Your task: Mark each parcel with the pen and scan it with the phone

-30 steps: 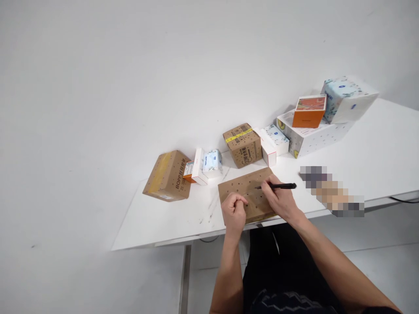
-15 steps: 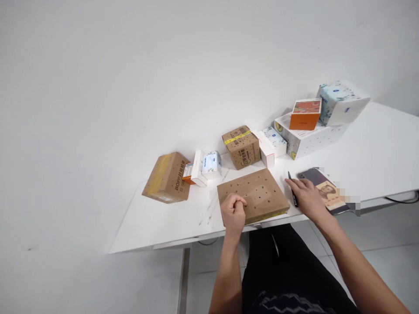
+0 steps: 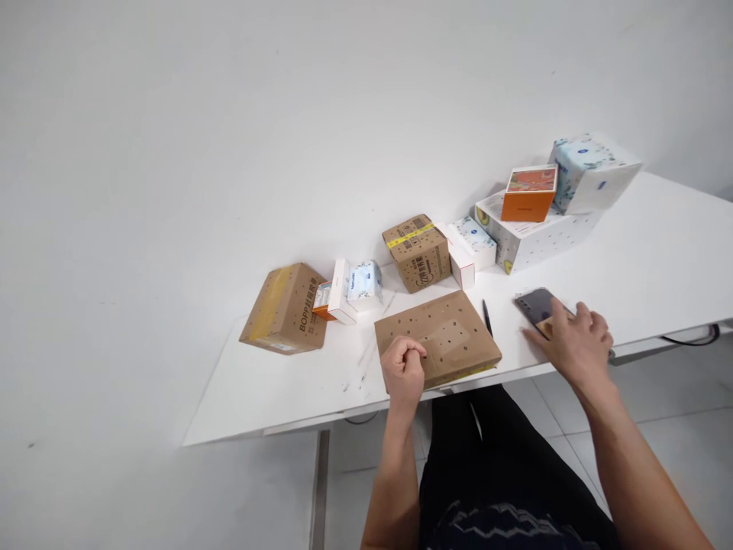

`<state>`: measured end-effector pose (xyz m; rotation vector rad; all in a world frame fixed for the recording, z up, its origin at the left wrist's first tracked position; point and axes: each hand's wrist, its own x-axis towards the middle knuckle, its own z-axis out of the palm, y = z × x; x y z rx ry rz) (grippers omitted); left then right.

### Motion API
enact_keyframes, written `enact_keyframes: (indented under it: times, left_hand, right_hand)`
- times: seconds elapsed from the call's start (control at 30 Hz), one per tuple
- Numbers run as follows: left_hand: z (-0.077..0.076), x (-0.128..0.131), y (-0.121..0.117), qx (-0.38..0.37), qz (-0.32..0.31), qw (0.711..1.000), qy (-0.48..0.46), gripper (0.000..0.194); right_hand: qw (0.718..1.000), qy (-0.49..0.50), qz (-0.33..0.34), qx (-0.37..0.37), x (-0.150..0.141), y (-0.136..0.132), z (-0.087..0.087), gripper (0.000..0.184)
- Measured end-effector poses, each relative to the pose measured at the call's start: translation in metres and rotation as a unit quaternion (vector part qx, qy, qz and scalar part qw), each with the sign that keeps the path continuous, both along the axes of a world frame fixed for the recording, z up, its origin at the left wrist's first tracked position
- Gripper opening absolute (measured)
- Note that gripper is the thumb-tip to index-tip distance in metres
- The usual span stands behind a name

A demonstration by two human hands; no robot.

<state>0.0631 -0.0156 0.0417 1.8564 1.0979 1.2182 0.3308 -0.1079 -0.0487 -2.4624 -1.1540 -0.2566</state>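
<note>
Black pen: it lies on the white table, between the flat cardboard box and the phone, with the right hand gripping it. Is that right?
Not quite: the head view shows the right hand with its fingers over the phone, off the pen. The pen does lie on the white table, between the flat cardboard box and the phone.

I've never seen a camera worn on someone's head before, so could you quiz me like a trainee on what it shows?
1. What lies under the left hand?
A) the flat brown box
B) the phone
C) the tissue pack

2. True or false: the black pen lies on the white table, not in the right hand.

3. Fill in the colour: the larger orange box rests on a ____ box printed with avocados.

Key: 1. A; 2. true; 3. white
</note>
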Motion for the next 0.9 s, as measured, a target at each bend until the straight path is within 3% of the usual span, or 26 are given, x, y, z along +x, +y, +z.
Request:
enact_keyframes:
  times: [0.13, 0.27, 0.37, 0.47, 0.5, 0.57, 0.7, 0.77, 0.9]
  left_hand:
    - [0.001, 0.001, -0.001, 0.004, 0.001, 1.0, -0.001, 0.026]
    - [0.0, 0.001, -0.001, 0.014, 0.002, 1.0, -0.002, 0.026]
    - [0.0, 0.0, 0.0, 0.012, 0.002, 1.0, -0.003, 0.026]
    - [0.0, 0.001, 0.0, 0.01, 0.002, 1.0, -0.002, 0.025]
    - [0.001, 0.001, 0.0, 0.01, 0.003, 1.0, -0.002, 0.025]
    - [0.002, 0.002, -0.001, 0.008, 0.005, 1.0, -0.004, 0.025]
    - [0.001, 0.001, -0.001, 0.008, 0.004, 1.0, -0.009, 0.026]
    - [0.0, 0.001, -0.001, 0.007, 0.002, 1.0, -0.01, 0.026]
    - [-0.001, 0.001, -0.001, 0.003, 0.006, 1.0, -0.005, 0.025]
  right_hand:
    - [0.999, 0.047, 0.012, -0.026, 0.019, -0.003, -0.012, 0.065]
    - [0.997, 0.066, 0.012, -0.043, 0.019, -0.002, -0.01, 0.063]
    - [0.995, 0.097, 0.012, -0.005, 0.014, -0.006, -0.001, 0.063]
    - [0.969, 0.239, -0.018, 0.061, 0.009, -0.012, 0.013, 0.062]
    - [0.945, 0.313, -0.029, 0.091, 0.007, -0.014, 0.019, 0.06]
    - [0.864, 0.473, -0.034, 0.168, 0.001, -0.016, 0.035, 0.054]
    - [0.638, 0.704, 0.043, 0.309, -0.024, -0.018, 0.07, 0.055]
    - [0.558, 0.761, 0.093, 0.316, -0.042, -0.019, 0.084, 0.061]
    - [0.436, 0.859, 0.142, 0.228, -0.08, -0.019, 0.098, 0.068]
